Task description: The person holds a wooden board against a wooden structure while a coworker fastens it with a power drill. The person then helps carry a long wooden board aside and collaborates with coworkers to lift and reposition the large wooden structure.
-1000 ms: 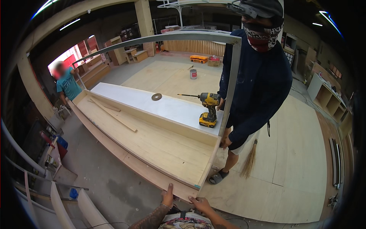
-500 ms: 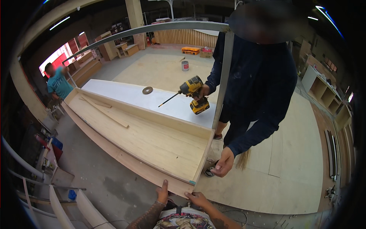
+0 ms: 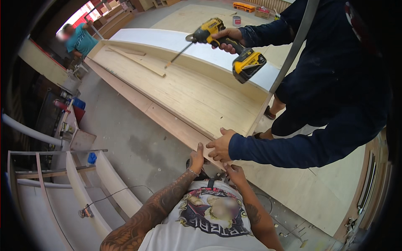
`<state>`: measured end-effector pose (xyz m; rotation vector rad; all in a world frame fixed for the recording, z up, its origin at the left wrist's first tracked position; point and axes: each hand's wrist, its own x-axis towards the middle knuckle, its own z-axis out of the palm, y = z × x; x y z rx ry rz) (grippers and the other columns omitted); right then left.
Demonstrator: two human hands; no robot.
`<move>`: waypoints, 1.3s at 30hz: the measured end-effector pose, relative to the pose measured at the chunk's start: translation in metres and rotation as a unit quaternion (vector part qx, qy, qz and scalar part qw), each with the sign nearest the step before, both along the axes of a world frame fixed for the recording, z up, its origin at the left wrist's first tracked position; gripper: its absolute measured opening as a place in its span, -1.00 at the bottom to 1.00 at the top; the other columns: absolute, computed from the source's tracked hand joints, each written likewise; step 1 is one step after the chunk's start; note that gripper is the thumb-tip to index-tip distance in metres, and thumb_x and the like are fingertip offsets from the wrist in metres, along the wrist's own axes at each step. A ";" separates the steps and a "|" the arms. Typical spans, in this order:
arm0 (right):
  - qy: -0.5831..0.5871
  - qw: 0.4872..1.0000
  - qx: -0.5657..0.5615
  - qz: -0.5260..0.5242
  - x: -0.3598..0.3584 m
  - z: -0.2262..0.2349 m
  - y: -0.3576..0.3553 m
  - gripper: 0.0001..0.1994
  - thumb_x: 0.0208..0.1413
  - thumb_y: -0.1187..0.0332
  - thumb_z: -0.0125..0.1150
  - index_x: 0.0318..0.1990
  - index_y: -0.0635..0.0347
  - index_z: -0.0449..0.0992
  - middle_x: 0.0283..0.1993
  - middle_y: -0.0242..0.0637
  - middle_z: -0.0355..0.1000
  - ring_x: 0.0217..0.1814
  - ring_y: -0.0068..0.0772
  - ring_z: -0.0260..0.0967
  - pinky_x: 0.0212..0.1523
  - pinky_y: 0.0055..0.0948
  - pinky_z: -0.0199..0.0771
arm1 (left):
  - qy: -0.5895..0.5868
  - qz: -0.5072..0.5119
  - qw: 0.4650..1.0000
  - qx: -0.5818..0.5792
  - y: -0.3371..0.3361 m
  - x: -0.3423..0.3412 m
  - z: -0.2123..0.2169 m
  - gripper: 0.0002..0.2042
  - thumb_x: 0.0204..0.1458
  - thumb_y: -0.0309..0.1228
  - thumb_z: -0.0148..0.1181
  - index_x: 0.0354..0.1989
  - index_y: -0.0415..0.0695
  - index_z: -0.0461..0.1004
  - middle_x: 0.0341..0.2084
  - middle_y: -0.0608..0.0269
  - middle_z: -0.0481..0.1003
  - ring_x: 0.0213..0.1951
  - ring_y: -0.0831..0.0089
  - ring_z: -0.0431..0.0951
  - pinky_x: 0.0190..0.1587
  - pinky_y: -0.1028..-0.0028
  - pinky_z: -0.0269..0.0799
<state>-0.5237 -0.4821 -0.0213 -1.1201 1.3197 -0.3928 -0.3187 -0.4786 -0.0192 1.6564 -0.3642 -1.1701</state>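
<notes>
Our left hand [image 3: 196, 159] is closed on the near end of the long brown panel [image 3: 161, 113], thumb upright against its outer edge and fingers hidden underneath. Our right hand [image 3: 235, 173] pinches the panel's end corner, thumb uppermost; we cannot make out its lower fingers.

The panel lies along our side of the shallow wooden box [image 3: 197, 109], its long axis running from our hands toward the upper left, where a person in a teal shirt [image 3: 79, 39] stands at the far end. We cannot tell whether that person touches it.

A co-worker's hand [image 3: 221, 146] spreads over the box's near corner, beside our left hand, and hides part of the panel. The co-worker's other hand holds a yellow drill [image 3: 208, 30], its bit angled down and leftward over the box.
</notes>
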 end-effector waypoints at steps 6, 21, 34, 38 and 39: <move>-0.021 1.000 -0.015 -0.004 0.003 -0.015 0.009 -0.49 0.10 -0.04 0.15 -0.37 0.39 0.56 -0.49 -0.27 0.47 -0.45 -0.50 0.35 -0.39 -0.46 0.31 | 0.024 0.001 0.999 -0.024 0.007 -0.001 0.001 -0.33 0.13 0.20 -0.12 -0.52 -0.34 0.33 -0.74 0.20 0.28 -0.70 0.43 0.44 -0.69 0.45 0.43; -0.017 0.998 -0.033 -0.045 0.009 -0.022 0.011 -0.42 0.04 -0.13 0.19 -0.61 0.34 0.48 -0.67 -0.26 0.35 -0.57 -0.50 0.22 -0.51 -0.40 0.23 | 0.029 -0.021 0.999 -0.033 0.008 0.006 0.000 -0.33 0.17 0.16 -0.19 -0.29 -0.41 0.35 -0.59 0.10 0.35 -0.58 0.30 0.52 -0.65 0.36 0.55; 0.016 0.999 -0.028 -0.023 0.012 0.016 0.013 -0.40 0.04 -0.13 0.17 -0.46 0.42 0.55 -0.57 -0.15 0.44 -0.52 -0.43 0.32 -0.44 -0.40 0.31 | 0.019 -0.023 0.999 -0.030 0.014 0.009 -0.006 -0.34 0.15 0.19 -0.18 -0.40 -0.35 0.34 -0.68 0.10 0.35 -0.65 0.30 0.50 -0.66 0.38 0.50; -0.004 1.000 -0.018 -0.013 0.009 0.010 0.016 -0.43 0.11 -0.09 0.12 -0.33 0.44 0.56 -0.52 -0.22 0.44 -0.52 -0.51 0.33 -0.51 -0.50 0.32 | 0.019 -0.027 0.999 -0.035 0.015 0.005 -0.005 -0.33 0.15 0.18 -0.17 -0.30 -0.38 0.34 -0.64 0.02 0.41 -0.64 0.26 0.52 -0.66 0.39 0.49; -0.007 1.000 -0.019 -0.009 0.009 0.002 0.015 -0.43 0.11 -0.09 0.12 -0.33 0.44 0.56 -0.52 -0.22 0.44 -0.52 -0.51 0.33 -0.51 -0.50 0.32 | 0.013 -0.026 0.999 -0.033 0.016 0.007 -0.005 -0.33 0.15 0.18 -0.16 -0.32 -0.38 0.35 -0.64 0.02 0.42 -0.64 0.26 0.52 -0.66 0.39 0.49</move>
